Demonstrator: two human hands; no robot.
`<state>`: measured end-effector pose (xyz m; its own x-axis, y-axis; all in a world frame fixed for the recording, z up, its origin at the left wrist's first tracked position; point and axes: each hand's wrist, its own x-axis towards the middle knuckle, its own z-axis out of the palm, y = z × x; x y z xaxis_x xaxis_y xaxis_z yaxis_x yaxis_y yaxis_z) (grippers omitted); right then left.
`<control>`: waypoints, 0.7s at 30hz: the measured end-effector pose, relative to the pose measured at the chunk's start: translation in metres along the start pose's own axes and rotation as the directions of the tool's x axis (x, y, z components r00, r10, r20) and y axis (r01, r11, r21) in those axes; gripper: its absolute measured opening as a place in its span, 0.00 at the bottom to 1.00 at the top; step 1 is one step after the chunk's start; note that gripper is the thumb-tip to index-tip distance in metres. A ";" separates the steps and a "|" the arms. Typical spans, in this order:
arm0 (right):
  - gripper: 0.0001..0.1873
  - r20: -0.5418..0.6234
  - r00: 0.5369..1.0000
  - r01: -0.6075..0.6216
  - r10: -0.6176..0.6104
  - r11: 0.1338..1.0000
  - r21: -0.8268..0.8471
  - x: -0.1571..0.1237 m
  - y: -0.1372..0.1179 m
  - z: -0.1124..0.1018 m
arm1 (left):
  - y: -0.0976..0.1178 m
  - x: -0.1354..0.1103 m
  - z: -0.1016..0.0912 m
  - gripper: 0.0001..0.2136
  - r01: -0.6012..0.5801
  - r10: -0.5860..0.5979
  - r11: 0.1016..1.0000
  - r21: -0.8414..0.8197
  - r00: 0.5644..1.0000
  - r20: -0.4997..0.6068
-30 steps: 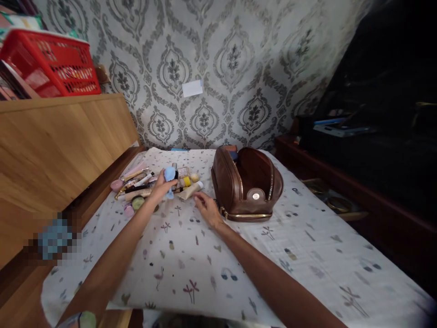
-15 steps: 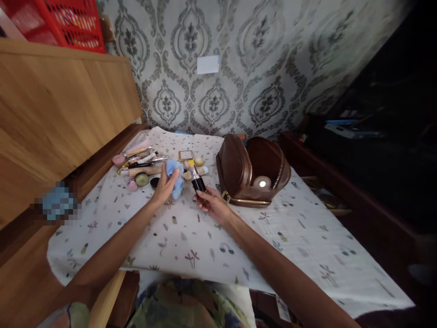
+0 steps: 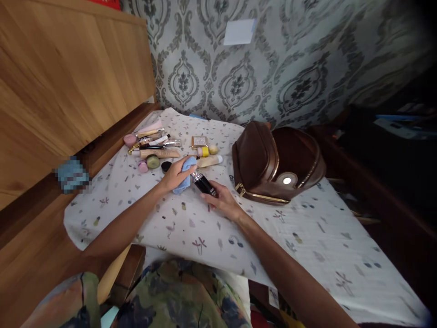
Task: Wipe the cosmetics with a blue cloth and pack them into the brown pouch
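Observation:
In my right hand (image 3: 223, 200) is a black bottle (image 3: 205, 186) with a clear upper end, tilted toward the upper left. My left hand (image 3: 177, 175) grips a light blue cloth (image 3: 186, 176) and presses it against the clear end of the bottle, partly covering it. Just beyond my hands lie a beige tube (image 3: 209, 161) with a white cap, a small yellow-and-pink container (image 3: 202, 151) and a gold-edged compact (image 3: 199, 142). Left of the cloth sit a black round lid (image 3: 166, 166), an olive-green jar (image 3: 152, 161) and a small pink jar (image 3: 142, 166).
A brown leather bag (image 3: 256, 159) stands unzipped to the right. Brushes and a peach tube (image 3: 160, 153) form a pile at the back left. A patterned white cloth (image 3: 218, 232) covers the table. A wooden cabinet (image 3: 75, 68) rises on the left, and a wallpapered wall (image 3: 235, 86) behind.
My left hand has brought the blue cloth onto the clear end of the bottle; they were apart before. The view has shifted, and the bag now appears farther right.

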<state>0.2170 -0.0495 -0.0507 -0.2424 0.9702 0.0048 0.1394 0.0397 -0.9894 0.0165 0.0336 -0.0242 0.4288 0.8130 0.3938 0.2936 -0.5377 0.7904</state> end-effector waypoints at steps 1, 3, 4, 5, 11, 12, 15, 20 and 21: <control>0.19 -0.038 0.998 0.041 -0.045 0.994 -0.100 0.000 0.002 0.001 | 0.000 0.000 0.000 0.14 0.013 -0.013 1.000 -0.008 1.000 -0.007; 0.21 -0.099 0.980 0.133 -0.170 0.944 -0.301 0.001 0.007 0.001 | 0.003 0.000 0.001 0.15 0.061 -0.061 0.998 -0.028 0.998 -0.018; 0.23 -0.114 0.965 0.174 -0.235 0.904 -0.391 0.001 0.010 0.000 | 0.005 -0.001 0.002 0.15 0.088 -0.089 0.995 -0.041 0.996 -0.021; 0.25 -0.120 0.949 0.205 -0.292 0.860 -0.468 0.001 0.012 -0.001 | 0.007 -0.001 0.002 0.15 0.114 -0.115 0.992 -0.055 0.993 -0.023; 0.26 -0.193 0.884 0.115 -0.426 0.598 -0.793 -0.003 0.021 -0.003 | 0.008 -0.002 0.005 0.17 0.249 -0.253 0.956 -0.154 0.967 -0.012; 0.25 -0.208 0.877 0.096 -0.434 0.580 -0.809 -0.004 0.021 -0.002 | 0.006 -0.003 0.006 0.18 0.259 -0.264 0.950 -0.172 0.964 -0.010; 0.25 -0.265 0.865 0.084 -0.425 0.644 -0.760 -0.004 0.019 -0.001 | 0.000 -0.003 0.008 0.18 0.270 -0.280 0.937 -0.221 0.960 -0.013; 0.22 -0.283 0.912 0.110 -0.297 0.842 -0.528 -0.003 0.013 -0.001 | -0.004 -0.002 0.009 0.18 0.206 -0.226 0.941 -0.269 0.973 -0.043; 0.22 -0.276 0.919 0.117 -0.282 0.863 -0.491 -0.003 0.012 -0.001 | -0.003 -0.001 0.008 0.18 0.184 -0.204 0.945 -0.269 0.978 -0.049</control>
<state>0.2205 -0.0521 -0.0620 0.0027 0.9464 0.3230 0.5634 0.2654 -0.7824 0.0220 0.0324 -0.0313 0.3177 0.9156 0.2464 0.1270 -0.2987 0.9459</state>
